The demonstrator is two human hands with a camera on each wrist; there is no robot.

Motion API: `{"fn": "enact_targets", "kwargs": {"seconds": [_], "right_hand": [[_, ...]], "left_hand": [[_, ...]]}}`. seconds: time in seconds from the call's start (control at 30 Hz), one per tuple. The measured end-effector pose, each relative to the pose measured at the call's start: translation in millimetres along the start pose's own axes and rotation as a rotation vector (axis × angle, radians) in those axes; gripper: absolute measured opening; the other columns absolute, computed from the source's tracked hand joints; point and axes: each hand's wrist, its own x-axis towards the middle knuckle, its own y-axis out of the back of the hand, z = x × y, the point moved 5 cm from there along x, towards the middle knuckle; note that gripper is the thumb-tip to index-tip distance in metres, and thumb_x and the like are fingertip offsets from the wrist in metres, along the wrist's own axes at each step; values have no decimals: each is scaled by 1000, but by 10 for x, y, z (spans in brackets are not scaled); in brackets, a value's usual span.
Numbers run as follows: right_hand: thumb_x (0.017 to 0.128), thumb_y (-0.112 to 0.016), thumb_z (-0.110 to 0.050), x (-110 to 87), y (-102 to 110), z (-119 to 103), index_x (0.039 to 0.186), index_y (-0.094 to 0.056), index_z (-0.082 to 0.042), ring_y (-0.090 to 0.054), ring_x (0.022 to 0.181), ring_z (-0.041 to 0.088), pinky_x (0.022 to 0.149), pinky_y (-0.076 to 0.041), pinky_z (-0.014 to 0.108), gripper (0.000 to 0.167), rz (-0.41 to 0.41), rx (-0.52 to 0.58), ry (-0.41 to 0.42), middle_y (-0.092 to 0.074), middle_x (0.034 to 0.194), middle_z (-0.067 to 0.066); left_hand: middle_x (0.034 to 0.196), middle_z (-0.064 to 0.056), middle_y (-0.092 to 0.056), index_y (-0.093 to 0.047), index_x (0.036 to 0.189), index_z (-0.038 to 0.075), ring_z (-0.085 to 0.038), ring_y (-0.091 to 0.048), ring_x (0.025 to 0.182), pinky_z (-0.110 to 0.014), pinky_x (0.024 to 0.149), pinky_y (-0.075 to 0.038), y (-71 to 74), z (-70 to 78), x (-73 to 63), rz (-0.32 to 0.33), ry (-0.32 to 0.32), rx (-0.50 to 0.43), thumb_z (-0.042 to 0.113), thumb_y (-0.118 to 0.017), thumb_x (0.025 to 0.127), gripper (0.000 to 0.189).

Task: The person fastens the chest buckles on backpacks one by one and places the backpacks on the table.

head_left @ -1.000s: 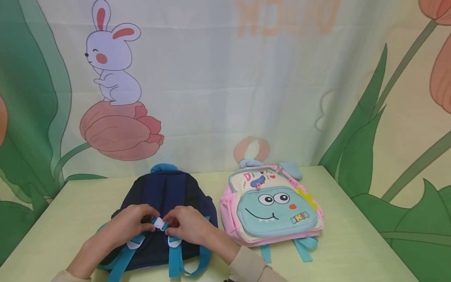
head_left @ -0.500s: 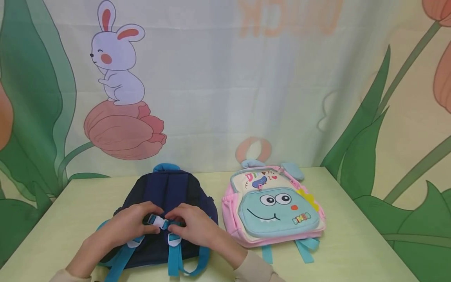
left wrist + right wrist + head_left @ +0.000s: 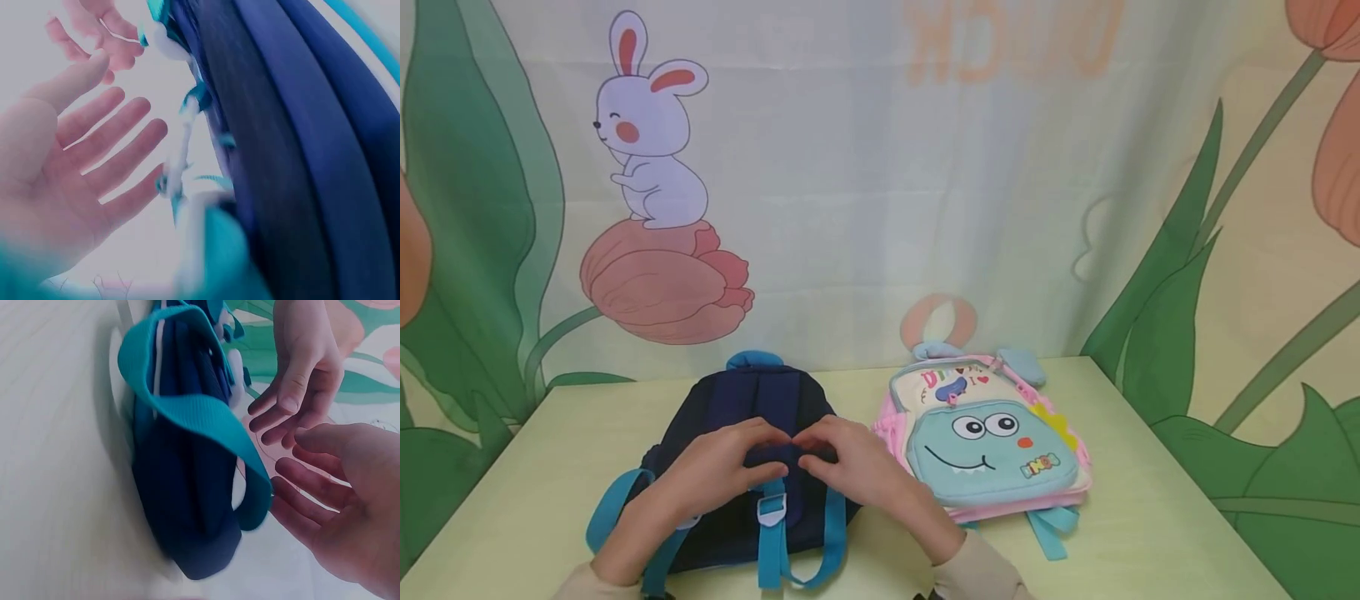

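A navy backpack (image 3: pixel 722 525) with teal straps lies back side up on the table. Over its middle, my left hand (image 3: pixel 722 462) and right hand (image 3: pixel 857 458) come together, fingertips close to each other. The left wrist view shows the left hand (image 3: pixel 94 169) with relaxed, spread fingers and nothing held. Beside those fingers a white buckle (image 3: pixel 184 137) stands off the bag, teal webbing at both ends; the hands hide it in the head view. My right hand (image 3: pixel 344 494), fingers loosely bent, has nothing in its grasp, its fingertips right by a teal strap loop (image 3: pixel 187 415).
A pink and mint backpack (image 3: pixel 992 454) with a cartoon face lies just right of the navy one. White strap adjusters (image 3: pixel 771 510) sit on the teal straps. Behind the pale table (image 3: pixel 1120 533) hangs a printed curtain (image 3: pixel 850 208) with a rabbit and tulips.
Both hands pinched the white buckle and its webbing earlier; now they have let go and lifted off it. They have shifted slightly to the right, over the backpack.
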Motion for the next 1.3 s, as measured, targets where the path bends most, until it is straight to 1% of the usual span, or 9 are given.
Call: {"fn": "enact_targets", "kwargs": {"seconds": [0.13,0.3,0.5,0.6,0.8,0.93,1.07,1.17,1.3], "right_hand": [[96,-66,-25,-51,121,77,122,-69,-17,-66,103,10,92,-53,25,26,20,28,-34,-68,110,-3],[96,-66,-23,-127,286,180,120,-69,-15,-66,102,12,91,-54,35,25,61,41,-56,-69,110,-2],[96,-65,-21,-194,487,286,120,-69,-13,-67,103,14,91,-55,38,26,97,88,-92,-70,115,1],[96,-64,-20,-223,583,325,120,-69,-12,-67,102,15,92,-54,39,25,108,94,-103,-70,114,2],[95,-67,-19,-280,755,451,119,-69,-11,-67,101,16,92,-54,41,26,144,47,-121,-71,110,0],[94,-69,-21,-343,896,564,120,-69,-11,-67,101,17,92,-54,43,28,165,14,-163,-72,111,1],[94,-69,-23,-407,1006,677,121,-69,-14,-67,103,17,93,-53,44,29,161,-6,-194,-72,113,1],[94,-68,-22,-466,1074,761,120,-69,-14,-67,103,18,93,-53,45,27,165,-17,-189,-72,111,1],[94,-69,-22,-564,1153,886,118,-69,-13,-67,102,19,93,-54,46,26,175,-33,-197,-72,111,2]], "left_hand": [[110,6,-70,-70,118,22,-17,-66,104,-44,89,-55,-67,108,86,23,-21,-25,36,-75,87,34],[108,7,-71,-71,116,21,-16,-66,100,-42,86,-55,-127,232,179,45,-61,-47,35,-75,88,32],[107,8,-71,-71,115,22,-14,-65,97,-38,83,-55,-176,357,266,59,-56,-97,34,-75,88,30],[106,8,-71,-71,115,22,-13,-65,96,-37,82,-56,-215,419,319,57,-46,-123,32,-75,88,29],[110,7,-70,-69,120,22,-14,-65,99,-37,81,-55,-325,530,400,27,-44,-187,34,-71,92,31],[114,6,-69,-69,122,22,-13,-65,98,-31,76,-55,-410,643,493,13,-44,-215,35,-69,93,32],[113,4,-70,-68,122,20,-13,-65,96,-26,72,-55,-478,748,589,22,-55,-241,33,-69,93,31],[113,1,-70,-67,123,18,-16,-66,97,-26,71,-54,-529,824,660,26,-70,-276,32,-68,94,33],[112,0,-70,-67,123,16,-16,-65,97,-27,72,-53,-621,915,735,6,-68,-321,32,-67,94,34]]}}
